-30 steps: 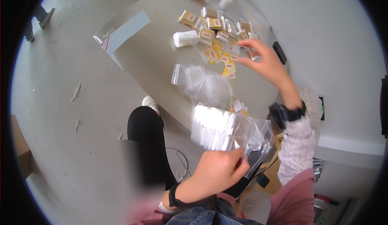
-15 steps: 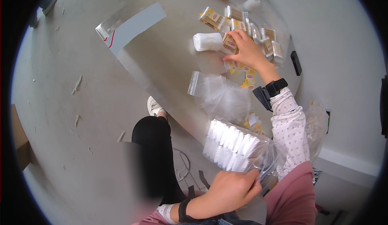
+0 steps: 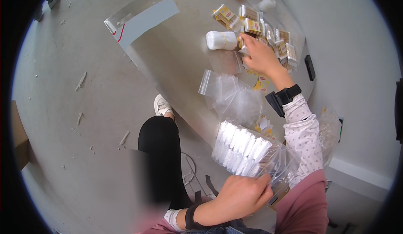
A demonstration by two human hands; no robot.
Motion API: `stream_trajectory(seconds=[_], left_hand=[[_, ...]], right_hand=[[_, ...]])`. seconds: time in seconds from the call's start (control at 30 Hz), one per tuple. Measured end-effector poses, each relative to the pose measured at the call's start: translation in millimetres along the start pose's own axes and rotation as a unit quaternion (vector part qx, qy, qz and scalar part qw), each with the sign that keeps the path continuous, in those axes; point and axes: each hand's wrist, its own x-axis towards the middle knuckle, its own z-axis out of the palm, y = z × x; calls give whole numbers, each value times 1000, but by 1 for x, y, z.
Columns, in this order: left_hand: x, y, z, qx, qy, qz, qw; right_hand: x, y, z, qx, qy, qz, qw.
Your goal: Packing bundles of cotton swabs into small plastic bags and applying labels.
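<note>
My left hand [image 3: 239, 196], with a black band on its wrist, grips the near edge of a clear plastic bag [image 3: 243, 150] packed with rows of small white pieces, held low over my lap. My right hand [image 3: 262, 55], in a dotted sleeve with a black watch, is stretched out over the grey table [image 3: 176, 53]. Its fingers close on a small gold packet [image 3: 244, 45] at the edge of a cluster of several gold packets [image 3: 252, 24]. A white wrapped bundle [image 3: 221, 40] lies just left of that hand. Empty clear zip bags [image 3: 231, 93] lie between the two hands.
A black flat device [image 3: 310, 67] lies at the table's right edge. A grey strip [image 3: 147, 19] is stuck on the table's far left corner. My leg in black trousers [image 3: 161, 150] and a white shoe [image 3: 161, 106] rest on the concrete floor. A crumpled plastic bag [image 3: 329, 129] hangs at the right.
My right hand has stayed reaching at the gold packets and shifted slightly left toward the white bundle. My left hand keeps its hold on the bag of white pieces.
</note>
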Motion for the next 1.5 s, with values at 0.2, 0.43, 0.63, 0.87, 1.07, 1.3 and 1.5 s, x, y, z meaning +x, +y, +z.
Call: stream_trajectory(seconds=[0.2,0.43,0.63,0.87,1.07,1.3,1.5], left_hand=[[0,8,5,14,-1,7,1000],[-3,21,8,74,44,-6,996],[-11,26,36,-11,104,-30,994],[-17,20,59,13,197,43,979],[-16,19,58,15,206,82,975],[-15,20,62,52,198,91,975],[-16,18,56,35,223,93,970]], right_hand=[[-10,12,-15,99,83,121,984],[-115,-40,-143,427,151,140,880],[-251,-119,-244,223,20,-45,974],[-254,-154,-182,-62,-79,-29,995],[-247,-153,-163,128,-26,89,987],[-246,-151,-134,34,75,157,984],[-248,-161,-134,-39,81,62,994]])
